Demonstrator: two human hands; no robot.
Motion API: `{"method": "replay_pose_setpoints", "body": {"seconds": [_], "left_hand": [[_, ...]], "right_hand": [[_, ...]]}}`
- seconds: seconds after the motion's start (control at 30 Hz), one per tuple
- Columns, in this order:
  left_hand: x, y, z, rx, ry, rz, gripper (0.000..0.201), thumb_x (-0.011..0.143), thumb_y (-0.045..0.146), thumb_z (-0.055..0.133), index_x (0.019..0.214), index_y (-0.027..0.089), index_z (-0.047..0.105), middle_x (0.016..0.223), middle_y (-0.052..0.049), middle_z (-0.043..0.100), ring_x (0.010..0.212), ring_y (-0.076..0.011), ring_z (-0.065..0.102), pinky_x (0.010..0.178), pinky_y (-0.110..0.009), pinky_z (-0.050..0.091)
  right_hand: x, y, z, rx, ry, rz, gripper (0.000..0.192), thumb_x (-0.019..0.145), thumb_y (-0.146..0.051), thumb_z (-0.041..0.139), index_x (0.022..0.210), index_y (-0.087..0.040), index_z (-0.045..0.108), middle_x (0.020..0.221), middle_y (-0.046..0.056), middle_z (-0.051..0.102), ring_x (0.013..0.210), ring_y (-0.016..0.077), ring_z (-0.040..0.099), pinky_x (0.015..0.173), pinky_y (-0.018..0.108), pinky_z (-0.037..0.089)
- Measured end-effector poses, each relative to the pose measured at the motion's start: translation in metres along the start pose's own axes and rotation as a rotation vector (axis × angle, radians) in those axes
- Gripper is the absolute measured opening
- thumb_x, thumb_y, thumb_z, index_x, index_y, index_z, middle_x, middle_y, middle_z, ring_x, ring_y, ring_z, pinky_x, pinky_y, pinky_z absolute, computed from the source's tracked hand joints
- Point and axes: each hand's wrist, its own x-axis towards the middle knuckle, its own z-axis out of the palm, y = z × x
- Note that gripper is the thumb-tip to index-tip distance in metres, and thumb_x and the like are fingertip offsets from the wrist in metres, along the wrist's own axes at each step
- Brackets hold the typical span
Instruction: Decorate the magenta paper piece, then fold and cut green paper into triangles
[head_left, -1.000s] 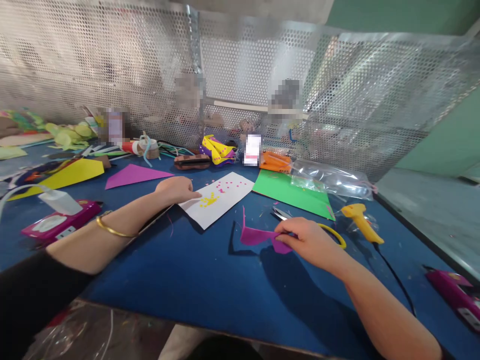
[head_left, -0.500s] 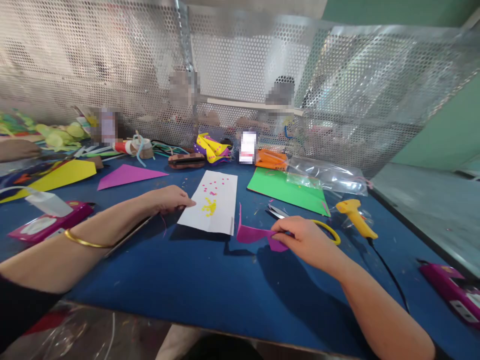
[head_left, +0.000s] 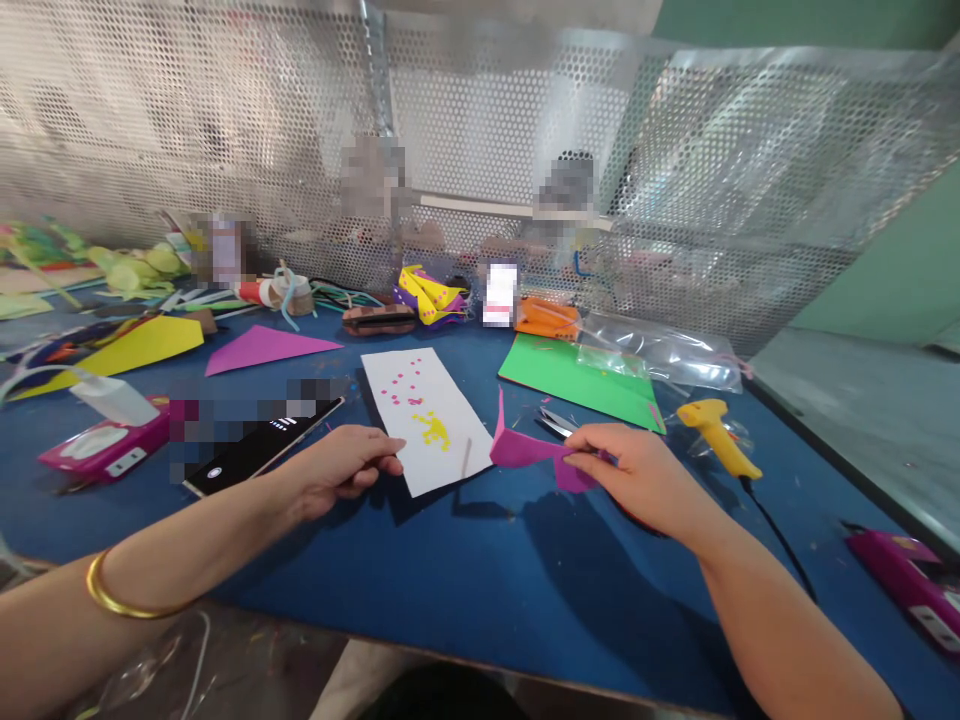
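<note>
My left hand (head_left: 349,470) pinches the left edge of a white sheet of paper (head_left: 391,368) that lies tilted, partly raised from the table. Small pink dots (head_left: 412,402) and a cluster of yellow bits (head_left: 431,432) are on the sheet. Between the thumb and fingers of my right hand (head_left: 637,480) is a folded purple craft sheet piece (head_left: 521,447), one narrow end pointing up beside the paper's right corner. Scissors (head_left: 556,424) lie just behind that hand, their blades showing and their handles mostly hidden by it.
A phone (head_left: 262,445) lies left of my left hand, near a pink power strip (head_left: 112,445). Purple (head_left: 266,348) and yellow (head_left: 135,350) sheets lie behind. Rightward are a green sheet (head_left: 585,380), a yellow glue gun (head_left: 720,440) with its cord, and another power strip (head_left: 907,580).
My left hand has come nearer and turned the white paper, its far end swinging left. The phone beneath my forearm is now uncovered. My right hand keeps its hold. Another person's hand has left the far left.
</note>
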Motion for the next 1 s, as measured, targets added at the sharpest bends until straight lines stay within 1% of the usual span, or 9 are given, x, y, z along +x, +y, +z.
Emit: {"method": "replay_pose_setpoints", "body": {"seconds": [0.17,0.33,0.53,0.63,0.7,0.8,0.87,0.9,1.0], "left_hand": [[-0.004,0.005,0.021,-0.142,0.054,-0.064,0.024,0.081,0.025,0.063,0.061,0.015,0.056,0.046,0.006,0.043,0.036,-0.003,0.021,0.036,-0.018,0.009],[-0.003,0.018,0.04,-0.257,0.073,-0.097,0.018,0.088,0.016,0.054,0.071,0.015,0.057,0.051,0.005,0.047,0.037,-0.0031,0.028,0.036,-0.015,0.016],[0.017,0.024,0.056,-0.331,0.031,-0.095,0.012,0.09,0.014,0.05,0.082,0.015,0.058,0.078,-0.003,0.069,0.039,-0.002,0.032,0.033,-0.014,0.017],[0.024,0.024,0.063,-0.321,-0.007,-0.106,0.01,0.088,0.013,0.052,0.084,0.015,0.061,0.09,-0.005,0.072,0.041,-0.0021,0.038,0.034,-0.014,0.022],[0.022,0.023,0.067,-0.299,-0.04,-0.118,0.01,0.087,0.014,0.054,0.083,0.013,0.063,0.091,-0.007,0.072,0.042,-0.0026,0.041,0.036,-0.015,0.025],[0.011,0.019,0.069,-0.265,-0.065,-0.114,0.013,0.085,0.02,0.058,0.074,0.014,0.061,0.077,-0.005,0.068,0.043,-0.005,0.041,0.037,-0.018,0.025],[0.0,0.014,0.069,-0.239,-0.034,-0.031,0.018,0.085,0.025,0.059,0.069,0.017,0.056,0.064,0.001,0.058,0.045,-0.0072,0.041,0.04,-0.02,0.025],[-0.005,0.012,0.069,-0.201,0.004,0.074,0.019,0.085,0.027,0.059,0.068,0.019,0.055,0.061,0.003,0.053,0.047,-0.0088,0.042,0.042,-0.021,0.028],[-0.013,0.008,0.068,0.186,0.124,0.632,0.013,0.083,0.032,0.062,0.075,0.023,0.062,0.07,0.0,0.061,0.068,-0.0165,0.056,0.065,-0.028,0.044]], "right_hand": [[-0.005,0.006,-0.003,0.009,0.077,0.042,0.018,0.09,-0.033,0.053,0.079,-0.024,0.065,0.078,0.0,0.069,0.073,0.0179,0.062,0.069,0.031,0.046],[-0.007,0.007,-0.003,-0.021,0.092,0.023,0.018,0.09,-0.031,0.053,0.08,-0.024,0.065,0.08,0.0,0.069,0.076,0.0178,0.062,0.071,0.031,0.047],[-0.008,0.006,-0.007,-0.023,-0.002,0.042,0.019,0.092,-0.029,0.052,0.079,-0.024,0.065,0.08,-0.001,0.068,0.077,0.0165,0.061,0.071,0.03,0.045],[-0.008,0.006,-0.008,-0.038,-0.062,0.017,0.021,0.093,-0.028,0.051,0.078,-0.024,0.065,0.077,-0.002,0.067,0.077,0.0157,0.06,0.072,0.03,0.044],[-0.008,0.007,-0.007,-0.043,-0.095,-0.012,0.021,0.094,-0.027,0.051,0.079,-0.024,0.066,0.077,-0.002,0.067,0.077,0.0154,0.06,0.072,0.03,0.044],[-0.008,0.008,-0.004,-0.031,-0.125,-0.057,0.022,0.094,-0.025,0.05,0.081,-0.024,0.068,0.077,-0.001,0.069,0.074,0.0152,0.061,0.071,0.03,0.044],[-0.007,0.007,0.0,-0.003,-0.129,-0.073,0.022,0.093,-0.023,0.051,0.083,-0.024,0.07,0.081,0.0,0.071,0.076,0.0155,0.063,0.072,0.03,0.046],[-0.006,0.007,0.002,0.011,-0.128,-0.078,0.022,0.093,-0.022,0.051,0.084,-0.025,0.07,0.082,0.0,0.072,0.077,0.0157,0.064,0.073,0.03,0.046],[-0.005,0.002,0.013,0.035,-0.114,-0.102,0.022,0.092,-0.018,0.052,0.086,-0.025,0.072,0.084,0.0,0.074,0.08,0.0163,0.066,0.076,0.031,0.047]]}}
